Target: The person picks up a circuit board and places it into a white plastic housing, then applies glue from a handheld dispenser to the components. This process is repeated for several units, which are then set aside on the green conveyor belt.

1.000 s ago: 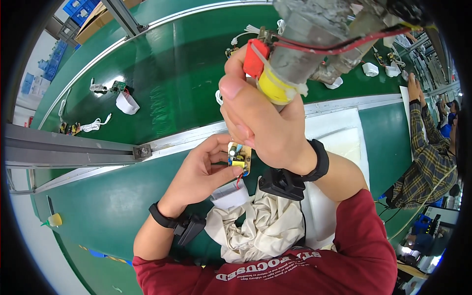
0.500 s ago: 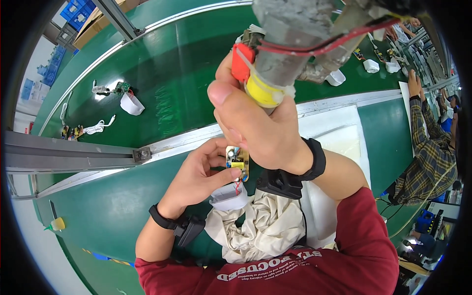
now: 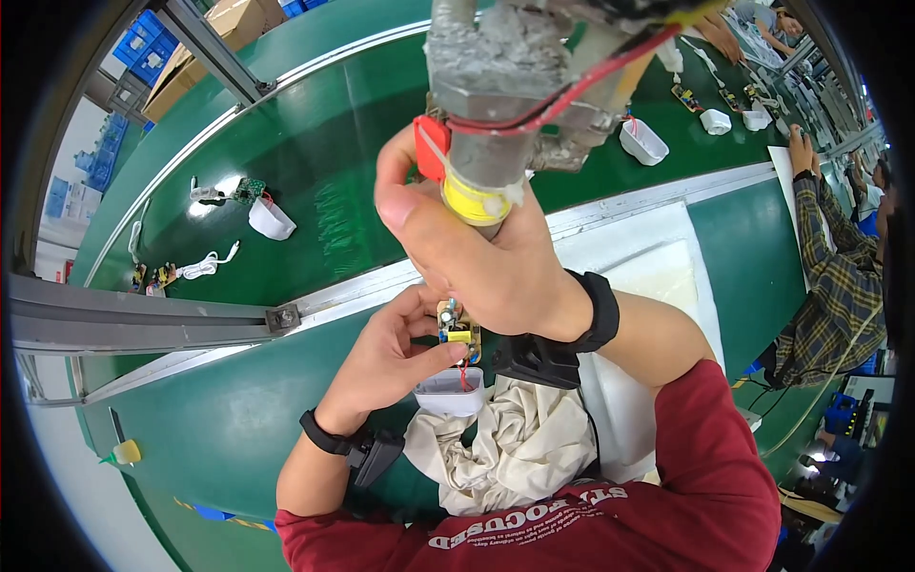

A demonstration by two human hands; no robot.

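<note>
My right hand (image 3: pixel 496 272) grips a bulky grey glue gun (image 3: pixel 491 129) with a red trigger and a yellow band, crusted with whitish residue. Its tip is hidden behind that hand. Just below, my left hand (image 3: pixel 381 353) pinches a small circuit board (image 3: pixel 459 337) carrying a yellow component, between thumb and fingers. Red wires lead from the board to an open white plastic housing (image 3: pixel 450 396), which sits directly beneath it, by the cloth. The board's upper end lies close under my right hand.
Crumpled cream cloth (image 3: pixel 515 439) lies before me, beside white foam sheets (image 3: pixel 658 286). Across the metal rail, a green belt (image 3: pixel 372 124) carries boards and white housings (image 3: pixel 272 219). A metal post (image 3: pixel 143 310) stands left. Another person's plaid sleeve (image 3: pixel 829 248) is at right.
The glue gun and my right hand have shifted left and slightly down. My left hand keeps its hold on the circuit board. The view has tilted a little.
</note>
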